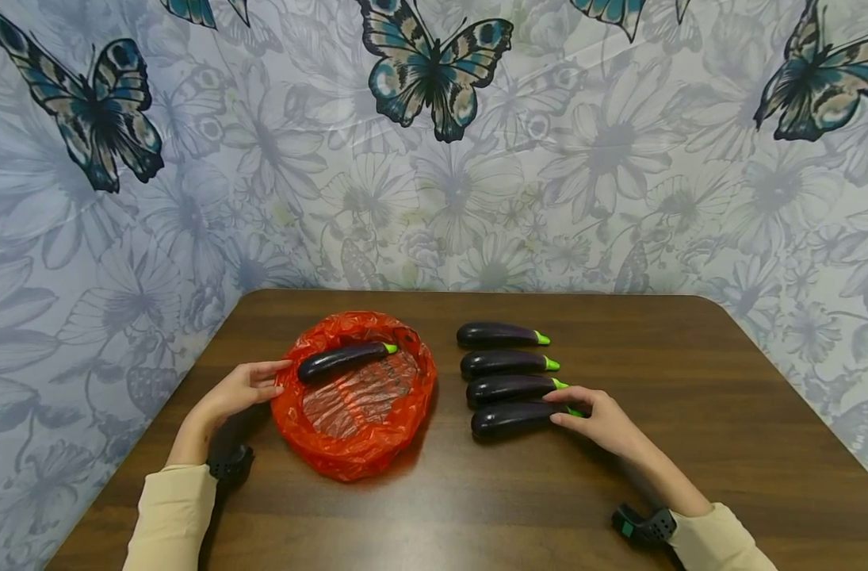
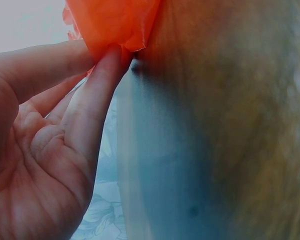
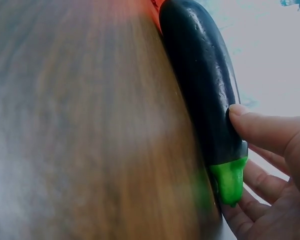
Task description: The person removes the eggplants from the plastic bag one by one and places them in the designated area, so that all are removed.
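A round red plastic bag [image 1: 351, 456], its rim rolled outward, sits on the left of the table with one dark purple eggplant [image 1: 339, 362] lying inside. At its left edge my left hand [image 1: 239, 393] pinches the plastic between thumb and fingers; the left wrist view shows the red film [image 2: 117, 25] at the fingertips. My right hand [image 1: 605, 420] holds the nearest eggplant [image 1: 508, 420] of a row by its green stem end. In the right wrist view the thumb presses the side of this eggplant [image 3: 200, 80], and the other fingers are partly hidden behind it.
Beyond the held eggplant, other eggplants [image 1: 503, 363] lie side by side, stems pointing right. All rest on a brown wooden table [image 1: 662, 349]. A wall covering [image 1: 469, 190] with butterflies and flowers stands behind the table. Each wrist wears a black strap device [image 1: 644, 525].
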`<state>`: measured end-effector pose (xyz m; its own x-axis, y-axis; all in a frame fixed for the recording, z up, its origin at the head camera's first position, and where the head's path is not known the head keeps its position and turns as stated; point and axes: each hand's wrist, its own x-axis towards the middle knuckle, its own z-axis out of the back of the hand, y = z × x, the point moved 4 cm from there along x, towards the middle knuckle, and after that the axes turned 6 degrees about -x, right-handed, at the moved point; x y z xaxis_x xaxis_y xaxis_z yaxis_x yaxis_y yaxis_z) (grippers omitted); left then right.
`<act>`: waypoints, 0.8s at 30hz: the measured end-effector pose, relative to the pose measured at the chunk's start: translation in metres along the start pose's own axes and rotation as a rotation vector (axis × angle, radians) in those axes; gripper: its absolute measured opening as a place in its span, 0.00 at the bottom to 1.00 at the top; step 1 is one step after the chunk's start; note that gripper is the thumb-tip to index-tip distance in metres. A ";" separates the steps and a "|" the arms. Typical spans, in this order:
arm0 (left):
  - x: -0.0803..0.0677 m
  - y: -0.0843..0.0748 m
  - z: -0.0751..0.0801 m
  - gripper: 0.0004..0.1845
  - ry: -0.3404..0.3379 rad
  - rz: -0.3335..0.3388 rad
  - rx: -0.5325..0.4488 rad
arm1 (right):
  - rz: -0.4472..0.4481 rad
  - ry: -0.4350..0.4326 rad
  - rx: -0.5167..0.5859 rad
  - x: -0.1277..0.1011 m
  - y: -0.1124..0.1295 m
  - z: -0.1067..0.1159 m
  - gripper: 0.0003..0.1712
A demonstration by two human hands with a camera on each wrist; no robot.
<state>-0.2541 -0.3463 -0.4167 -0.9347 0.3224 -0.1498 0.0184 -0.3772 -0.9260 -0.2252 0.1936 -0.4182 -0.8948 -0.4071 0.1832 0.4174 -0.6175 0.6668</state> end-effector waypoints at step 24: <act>0.001 0.000 0.001 0.30 0.006 0.001 0.006 | 0.014 -0.004 0.030 -0.003 0.010 0.010 0.17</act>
<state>-0.2552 -0.3469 -0.4161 -0.9327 0.3267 -0.1527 0.0173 -0.3824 -0.9238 -0.2200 0.1954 -0.4046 -0.8894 -0.4132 0.1955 0.4254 -0.5913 0.6852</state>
